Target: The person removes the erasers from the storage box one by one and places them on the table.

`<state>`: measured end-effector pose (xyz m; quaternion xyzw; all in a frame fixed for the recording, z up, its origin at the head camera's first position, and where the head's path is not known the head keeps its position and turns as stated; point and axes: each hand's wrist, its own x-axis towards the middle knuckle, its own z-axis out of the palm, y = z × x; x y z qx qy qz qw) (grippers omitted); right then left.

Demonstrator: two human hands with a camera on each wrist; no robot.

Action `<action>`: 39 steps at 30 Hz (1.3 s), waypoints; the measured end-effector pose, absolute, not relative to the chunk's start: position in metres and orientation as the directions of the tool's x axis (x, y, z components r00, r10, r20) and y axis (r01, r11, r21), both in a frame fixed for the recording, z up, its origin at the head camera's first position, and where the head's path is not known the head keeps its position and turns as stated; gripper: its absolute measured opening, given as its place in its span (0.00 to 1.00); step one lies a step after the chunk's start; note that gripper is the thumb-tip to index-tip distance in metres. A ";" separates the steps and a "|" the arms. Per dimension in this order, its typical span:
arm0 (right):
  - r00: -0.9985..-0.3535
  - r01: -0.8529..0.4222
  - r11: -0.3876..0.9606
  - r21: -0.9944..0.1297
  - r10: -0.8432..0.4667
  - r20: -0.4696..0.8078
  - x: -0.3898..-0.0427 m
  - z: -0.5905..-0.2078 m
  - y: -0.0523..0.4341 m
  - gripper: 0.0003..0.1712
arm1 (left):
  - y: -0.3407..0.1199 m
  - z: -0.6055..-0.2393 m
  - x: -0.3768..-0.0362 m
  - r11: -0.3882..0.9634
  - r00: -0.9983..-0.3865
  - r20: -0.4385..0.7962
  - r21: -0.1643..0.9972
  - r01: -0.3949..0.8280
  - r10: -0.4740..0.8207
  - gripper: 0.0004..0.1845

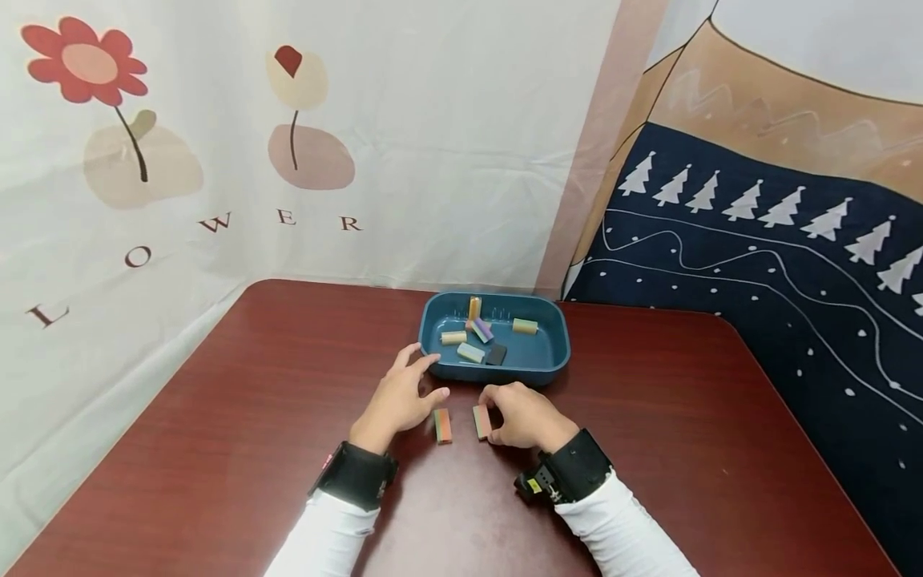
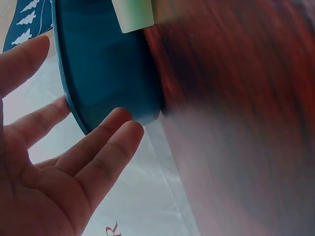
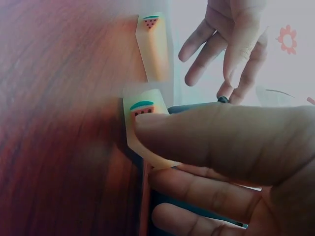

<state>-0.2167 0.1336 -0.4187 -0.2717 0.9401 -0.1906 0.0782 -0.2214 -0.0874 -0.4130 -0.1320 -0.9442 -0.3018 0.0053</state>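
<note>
My right hand pinches a small pink-orange and green block between thumb and fingers, close over the table. In the right wrist view, the thumb lies over a watermelon picture on that block's end. A matching block stands to its left, between the hands, below the left thumb. My left hand holds nothing; its fingers are spread, with fingertips right at the near left corner of a blue tray. The left wrist view shows those loosely extended fingers beside the tray's wall.
Inside the tray lie several small blocks, among them a yellow one, a purple one and a dark one. The reddish-brown table ends at a flower-printed curtain behind and a dark tree-printed cloth to the right.
</note>
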 end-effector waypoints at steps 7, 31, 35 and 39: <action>-0.838 -0.482 0.772 -0.415 -0.544 -0.037 -0.217 -0.421 0.137 0.19 | -0.088 -0.414 -0.222 0.780 -0.965 0.095 0.572 0.254 0.244 0.32; -0.843 -0.484 0.763 -0.428 -0.538 -0.008 -0.212 -0.405 0.138 0.18 | -0.089 -0.413 -0.223 0.774 -0.962 0.090 0.577 0.261 0.257 0.32; -0.850 -0.485 0.753 -0.445 -0.526 0.035 -0.214 -0.397 0.139 0.19 | -0.090 -0.412 -0.223 0.771 -0.962 0.092 0.580 0.262 0.258 0.32; -0.866 -0.470 0.769 -0.433 -0.497 0.057 -0.220 -0.386 0.137 0.20 | -0.092 -0.411 -0.223 0.775 -0.965 0.081 0.581 0.250 0.251 0.32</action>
